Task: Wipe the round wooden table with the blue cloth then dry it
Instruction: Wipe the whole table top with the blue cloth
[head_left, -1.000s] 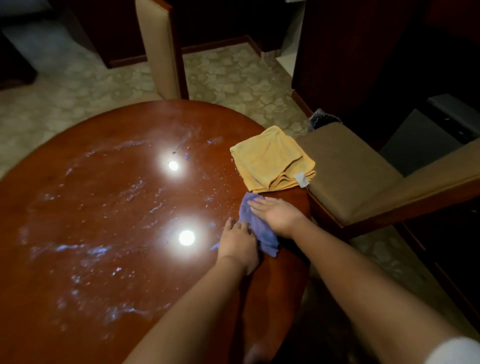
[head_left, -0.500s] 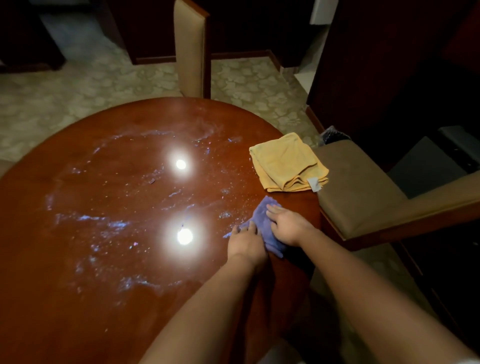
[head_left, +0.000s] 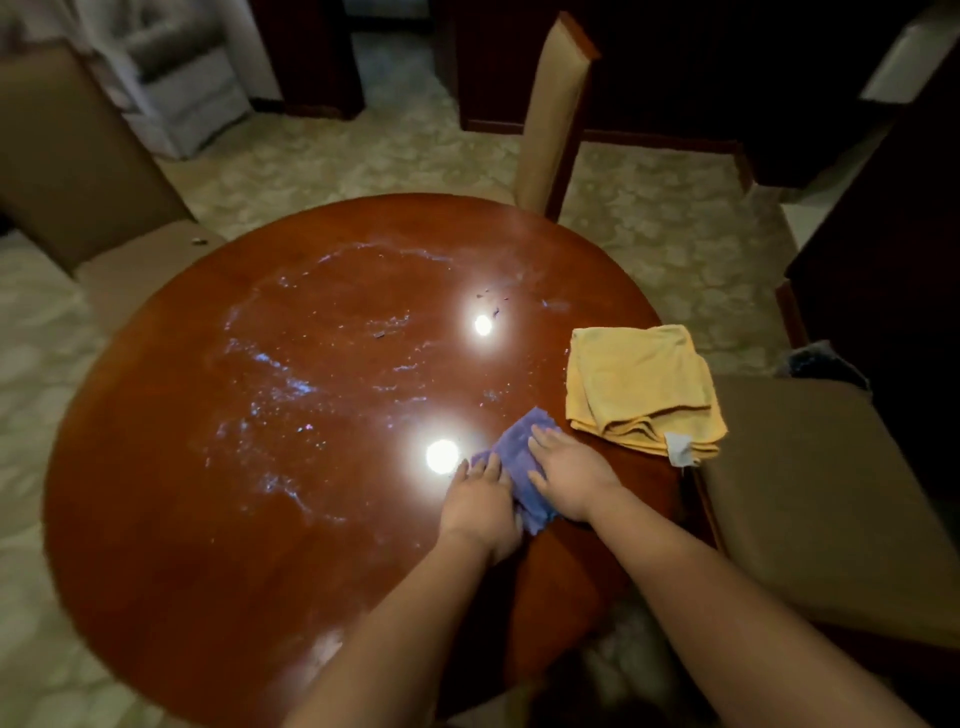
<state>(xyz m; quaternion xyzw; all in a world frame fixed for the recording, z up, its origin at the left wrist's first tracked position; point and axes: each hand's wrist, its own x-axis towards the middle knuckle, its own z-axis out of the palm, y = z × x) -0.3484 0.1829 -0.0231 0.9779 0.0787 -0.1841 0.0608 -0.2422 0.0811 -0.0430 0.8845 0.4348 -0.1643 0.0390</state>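
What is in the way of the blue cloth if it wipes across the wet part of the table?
Only small dark crumbs lie in the wet part; the folded yellow cloth sits off to the right.

Round wooden table (head_left: 208, 519), glossy and streaked wet, bears a blue cloth (head_left: 511, 457) near its right edge and a folded yellow cloth (head_left: 639, 384) just beyond

Both hands flat on blue cloth (head_left: 511, 462) at near-right of round wooden table (head_left: 218, 545): left hand (head_left: 480, 501) on its left part, right hand (head_left: 569, 480) on right. Wet streaks (head_left: 270, 374) across mid table. Folded yellow cloth (head_left: 641, 387) at right edge, just beyond hands.
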